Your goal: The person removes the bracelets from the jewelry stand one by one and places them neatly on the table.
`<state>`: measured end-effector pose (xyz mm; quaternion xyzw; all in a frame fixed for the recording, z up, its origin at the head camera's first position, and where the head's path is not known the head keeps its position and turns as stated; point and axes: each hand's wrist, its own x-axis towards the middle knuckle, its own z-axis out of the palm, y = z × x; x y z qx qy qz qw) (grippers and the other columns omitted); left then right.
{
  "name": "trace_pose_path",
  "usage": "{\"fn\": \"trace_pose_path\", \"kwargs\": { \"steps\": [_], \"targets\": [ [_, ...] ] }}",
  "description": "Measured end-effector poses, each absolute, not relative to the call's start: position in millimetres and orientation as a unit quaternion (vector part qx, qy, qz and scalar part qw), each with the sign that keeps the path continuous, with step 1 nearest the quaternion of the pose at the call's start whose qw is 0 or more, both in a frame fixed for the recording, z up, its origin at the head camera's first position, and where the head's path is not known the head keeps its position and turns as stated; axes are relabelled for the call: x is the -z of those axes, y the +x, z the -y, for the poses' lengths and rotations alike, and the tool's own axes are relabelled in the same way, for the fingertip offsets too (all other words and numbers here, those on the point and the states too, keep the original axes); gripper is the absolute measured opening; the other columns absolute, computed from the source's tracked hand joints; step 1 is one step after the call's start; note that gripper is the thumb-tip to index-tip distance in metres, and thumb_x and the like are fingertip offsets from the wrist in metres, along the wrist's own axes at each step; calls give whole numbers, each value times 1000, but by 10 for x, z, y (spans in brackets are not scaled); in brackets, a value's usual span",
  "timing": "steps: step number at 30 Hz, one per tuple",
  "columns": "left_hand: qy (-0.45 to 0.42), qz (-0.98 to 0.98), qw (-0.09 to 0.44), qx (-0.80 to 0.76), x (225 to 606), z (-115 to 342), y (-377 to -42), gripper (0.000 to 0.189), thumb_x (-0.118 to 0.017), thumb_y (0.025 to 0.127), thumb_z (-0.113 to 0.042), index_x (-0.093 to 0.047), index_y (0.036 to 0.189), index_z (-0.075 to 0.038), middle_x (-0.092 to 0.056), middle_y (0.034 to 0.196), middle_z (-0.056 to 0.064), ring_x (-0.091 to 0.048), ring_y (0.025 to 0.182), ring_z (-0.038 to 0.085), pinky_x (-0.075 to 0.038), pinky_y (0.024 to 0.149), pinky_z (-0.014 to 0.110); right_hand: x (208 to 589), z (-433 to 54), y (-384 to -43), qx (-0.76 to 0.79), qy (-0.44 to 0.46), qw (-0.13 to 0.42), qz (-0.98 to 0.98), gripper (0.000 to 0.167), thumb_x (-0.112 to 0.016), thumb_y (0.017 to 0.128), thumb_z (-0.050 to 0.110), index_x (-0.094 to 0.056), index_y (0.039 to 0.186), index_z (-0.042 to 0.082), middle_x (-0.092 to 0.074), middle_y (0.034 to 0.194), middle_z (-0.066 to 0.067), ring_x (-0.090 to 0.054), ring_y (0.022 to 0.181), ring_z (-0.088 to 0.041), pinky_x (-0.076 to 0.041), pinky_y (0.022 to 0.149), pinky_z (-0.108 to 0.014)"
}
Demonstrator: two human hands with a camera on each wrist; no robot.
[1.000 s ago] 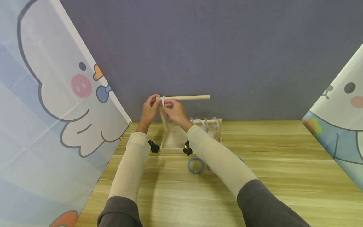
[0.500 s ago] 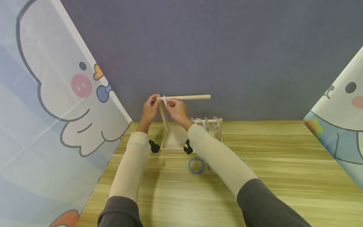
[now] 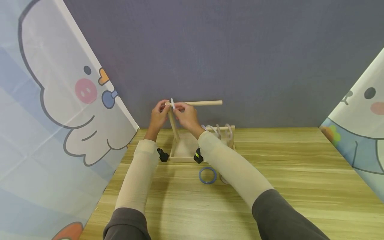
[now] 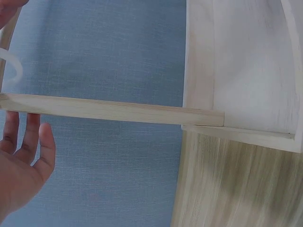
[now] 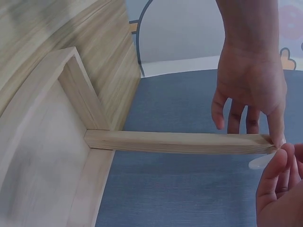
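Note:
In the head view, my left hand grips the top of an upright wooden post, thumb on the near side. Seen from the left wrist, several of its fingers reach behind the post. Pale wood also forms the long upper rod, which points right from the post top. A whitish plastic ring is around that rod close to the post, tilted, pinched by my right hand. The right wrist view shows the ring edge-on, partly hidden by the right fingers.
The post rises from a shallow wooden tray. Several pale rings hang on a lower bar at right. A blue ring lies on the table; another ring is partly behind the right sleeve. A grey wall stands behind.
The right hand and the ring have shifted slightly left and up toward the post; the ring's tilt has changed. The left hand has stayed on the post.

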<state>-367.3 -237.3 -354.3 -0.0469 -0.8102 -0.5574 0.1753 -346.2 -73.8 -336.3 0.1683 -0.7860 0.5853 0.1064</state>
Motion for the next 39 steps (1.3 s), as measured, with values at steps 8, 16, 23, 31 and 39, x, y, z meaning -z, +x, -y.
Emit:
{"fn": "trace_pose_path", "kwargs": {
  "steps": [8, 16, 23, 31, 39],
  "targets": [
    [-54, 811, 181, 554, 3551, 2374, -3667, 38, -56, 106, -35, -58, 138, -15, -65, 123, 21, -57, 87, 16, -50, 62, 21, 3374, 692, -3446, -595, 166, 120, 777, 25, -68, 96, 14, -73, 120, 10, -76, 102, -7, -71, 67, -19, -46, 50, -18],
    [-50, 813, 173, 553, 3547, 2369, -3659, 39, -56, 105, -37, -57, 139, -17, -64, 125, 19, -57, 94, 15, -55, 69, 30, 3399, 618, -3460, -598, 162, 133, 774, 25, -69, 94, 13, -74, 118, 9, -77, 102, -9, -68, 62, -11, -48, 52, -18],
    [-47, 813, 170, 555, 3561, 2378, -3680, 42, -55, 105, -40, -56, 141, -18, -64, 130, 20, -60, 110, 24, -57, 83, 48, 3384, 553, -3436, -607, 147, 129, 770, 23, -70, 94, 13, -74, 116, 10, -76, 102, -7, -66, 61, -7, -49, 48, -19],
    [-46, 810, 167, 560, 3578, 2386, -3695, 43, -55, 105, -41, -56, 142, -19, -63, 133, 20, -61, 116, 30, -56, 92, 59, 3347, 456, -3386, -617, 144, 117, 765, 22, -70, 95, 14, -74, 116, 12, -75, 103, -6, -68, 64, -11, -50, 47, -22],
    [-49, 815, 168, 553, 3563, 2382, -3668, 44, -54, 105, -41, -55, 143, -19, -63, 132, 19, -60, 112, 26, -56, 83, 47, 3373, 316, -3377, -624, 142, 109, 761, 24, -69, 95, 14, -73, 118, 11, -73, 103, -5, -71, 69, -21, -51, 47, -22]
  ]
}}
